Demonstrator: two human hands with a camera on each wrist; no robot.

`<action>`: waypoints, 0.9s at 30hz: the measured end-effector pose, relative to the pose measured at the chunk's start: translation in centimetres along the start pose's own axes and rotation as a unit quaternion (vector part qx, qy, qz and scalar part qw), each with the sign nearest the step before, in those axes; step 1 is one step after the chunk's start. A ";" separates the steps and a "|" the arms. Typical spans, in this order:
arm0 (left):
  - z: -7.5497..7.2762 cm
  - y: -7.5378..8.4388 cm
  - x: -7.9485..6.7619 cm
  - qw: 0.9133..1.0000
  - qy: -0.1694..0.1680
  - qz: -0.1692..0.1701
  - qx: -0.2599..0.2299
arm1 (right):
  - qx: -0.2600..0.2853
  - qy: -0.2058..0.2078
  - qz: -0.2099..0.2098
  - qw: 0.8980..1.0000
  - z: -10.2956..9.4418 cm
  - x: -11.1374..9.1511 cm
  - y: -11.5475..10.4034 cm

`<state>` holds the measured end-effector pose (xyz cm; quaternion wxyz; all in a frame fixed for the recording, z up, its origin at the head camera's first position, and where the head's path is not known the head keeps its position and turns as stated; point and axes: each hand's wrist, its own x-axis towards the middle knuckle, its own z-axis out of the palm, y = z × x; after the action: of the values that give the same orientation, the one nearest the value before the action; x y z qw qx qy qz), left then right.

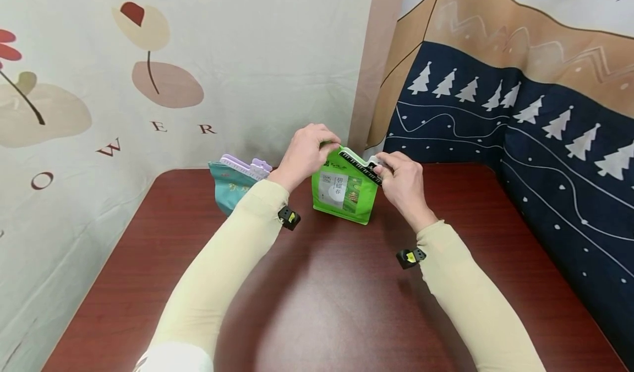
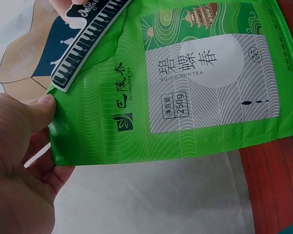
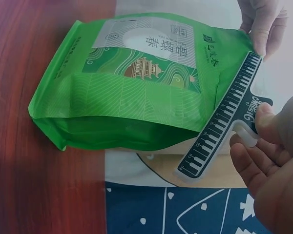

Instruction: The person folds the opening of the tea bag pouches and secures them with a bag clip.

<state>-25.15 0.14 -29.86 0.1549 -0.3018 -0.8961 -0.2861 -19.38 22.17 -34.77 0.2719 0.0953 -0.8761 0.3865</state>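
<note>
A bright green bag of Biluochun tea (image 1: 342, 190) stands upright on the table. My left hand (image 1: 309, 151) pinches its top corner between thumb and fingers, as the left wrist view shows at the bag's edge (image 2: 63, 141). With thumb and fingers, my right hand (image 1: 403, 182) holds a black-and-white piano-key bag clip (image 3: 224, 117) by its handle. The clip lies slantwise across the bag's top, from near the left thumb down past the other side. Whether its bars grip the bag along their whole length cannot be told.
Left of the green bag stands a teal bag (image 1: 230, 187) with a purple clip (image 1: 245, 165) along its top, partly behind my left forearm. The dark red table (image 1: 346, 295) meets a pale printed cloth (image 1: 267, 58) behind and a navy tree-patterned cloth (image 1: 545, 157) on the right.
</note>
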 end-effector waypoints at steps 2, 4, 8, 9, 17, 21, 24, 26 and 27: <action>0.0 0.0 0.0 1.000 0.000 0.001 -0.002 | 0.002 -0.002 0.003 1.000 0.0 0.0 -0.2; 0.1 -0.1 0.1 1.000 -0.002 0.000 -0.003 | 0.004 -0.004 0.007 1.000 0.0 0.0 -0.3; 0.0 -0.2 0.1 1.000 -0.005 -0.005 -0.004 | 0.004 -0.006 0.012 1.000 0.0 0.1 -0.6; 0.0 -0.2 0.1 1.000 -0.004 -0.006 -0.004 | 0.004 -0.006 0.012 1.000 0.0 0.1 -0.6; -0.2 -0.1 0.0 1.000 -0.002 -0.008 -0.005 | 0.003 -0.001 0.006 1.000 0.2 0.3 -0.8; -0.3 0.0 0.0 1.000 -0.004 -0.009 -0.001 | 0.005 0.000 0.004 1.000 0.3 0.4 -0.9; -0.4 0.1 0.0 1.000 -0.007 -0.013 0.000 | 0.007 -0.004 0.006 1.000 0.2 0.5 -1.0; -0.4 0.1 0.0 1.000 -0.012 -0.016 0.000 | 0.012 -0.010 0.012 1.000 0.1 0.5 -1.0; -0.4 0.1 0.0 1.000 -0.014 -0.019 -0.001 | 0.015 -0.014 0.016 1.000 0.0 0.5 -1.0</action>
<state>-25.06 -0.03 -29.45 0.1364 -0.2886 -0.9037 -0.2854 -19.46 21.47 -33.85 0.2517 0.0904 -0.8756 0.4023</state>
